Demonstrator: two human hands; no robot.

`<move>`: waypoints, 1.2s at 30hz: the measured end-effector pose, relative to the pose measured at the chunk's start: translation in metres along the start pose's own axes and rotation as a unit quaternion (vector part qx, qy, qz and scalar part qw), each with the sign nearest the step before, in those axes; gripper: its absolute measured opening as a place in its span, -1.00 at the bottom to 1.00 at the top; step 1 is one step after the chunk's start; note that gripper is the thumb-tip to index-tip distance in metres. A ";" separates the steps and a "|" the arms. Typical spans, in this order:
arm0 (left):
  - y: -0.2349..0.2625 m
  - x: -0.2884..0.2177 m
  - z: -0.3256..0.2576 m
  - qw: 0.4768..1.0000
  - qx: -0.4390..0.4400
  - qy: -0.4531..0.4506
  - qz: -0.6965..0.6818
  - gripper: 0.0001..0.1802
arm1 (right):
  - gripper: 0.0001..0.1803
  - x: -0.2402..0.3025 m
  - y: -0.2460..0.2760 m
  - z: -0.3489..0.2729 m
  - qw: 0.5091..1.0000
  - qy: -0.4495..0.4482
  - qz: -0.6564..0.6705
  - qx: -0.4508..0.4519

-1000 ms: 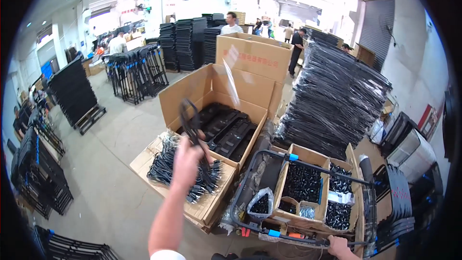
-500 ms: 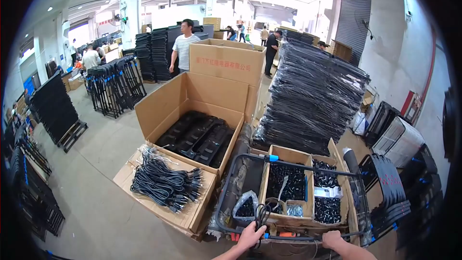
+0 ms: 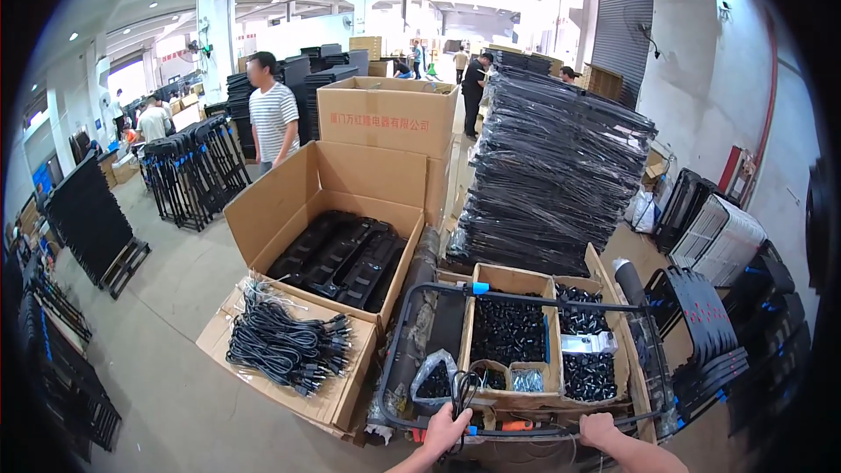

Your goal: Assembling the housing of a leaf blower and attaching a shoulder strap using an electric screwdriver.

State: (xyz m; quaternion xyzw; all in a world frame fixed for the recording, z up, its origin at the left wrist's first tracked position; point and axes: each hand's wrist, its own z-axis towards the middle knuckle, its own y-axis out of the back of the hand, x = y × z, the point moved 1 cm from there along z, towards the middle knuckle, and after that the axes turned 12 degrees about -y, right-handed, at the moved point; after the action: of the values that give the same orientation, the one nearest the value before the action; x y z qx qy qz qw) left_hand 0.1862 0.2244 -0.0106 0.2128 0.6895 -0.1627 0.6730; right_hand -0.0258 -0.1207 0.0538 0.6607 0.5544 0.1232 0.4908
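Note:
A black tubular frame (image 3: 561, 302) with rounded corners and blue clips lies across wooden trays of small parts. At its near bar my left hand (image 3: 443, 432) is closed round a looped black cable (image 3: 464, 385). Further right along this bar, my right hand (image 3: 599, 430) is closed on the frame in a fist. Beneath the frame, the trays hold black screws or similar small parts (image 3: 508, 328), silver screws (image 3: 527, 380) and a white bracket-like piece (image 3: 589, 343). An orange-handled tool (image 3: 517, 426) lies between my hands, by the near bar.
Bundled black cables (image 3: 285, 342) lie on cardboard at left. Behind them an open carton (image 3: 263, 219) holds black moulded parts. A tall wrapped stack (image 3: 552, 175) of black panels stands behind the trays. More frames (image 3: 701, 315) lean at right. A person in a striped shirt (image 3: 275, 114) is beyond the carton.
The view has swung slightly to the right. The striped-shirt person has walked leftward, away from the tall carton's edge. My hands keep nearly the same places on the frame and cable.

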 end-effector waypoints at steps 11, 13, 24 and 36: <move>-0.002 0.001 -0.005 1.000 0.002 0.004 -0.030 -0.68 | -0.51 0.004 -0.021 -0.007 0.980 0.037 0.177 -0.078; -0.003 0.008 -0.007 0.995 -0.005 -0.005 -0.102 -0.69 | -0.49 0.007 -0.023 -0.008 0.979 0.017 0.184 -0.083; -0.008 -0.049 -0.017 0.963 0.088 -0.085 -0.240 -0.78 | -0.35 0.122 0.142 0.039 0.698 0.118 0.682 0.182; -0.027 -0.023 -0.025 0.941 0.131 0.063 -0.305 -0.69 | -0.60 0.194 0.179 0.069 0.463 0.107 0.870 0.132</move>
State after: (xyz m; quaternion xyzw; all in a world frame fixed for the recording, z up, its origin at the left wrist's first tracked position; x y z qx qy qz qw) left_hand 0.1506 0.2126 0.0116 0.0879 0.7352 -0.4351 0.5123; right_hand 0.2012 0.0266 0.0872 0.8394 -0.2495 0.4821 -0.0267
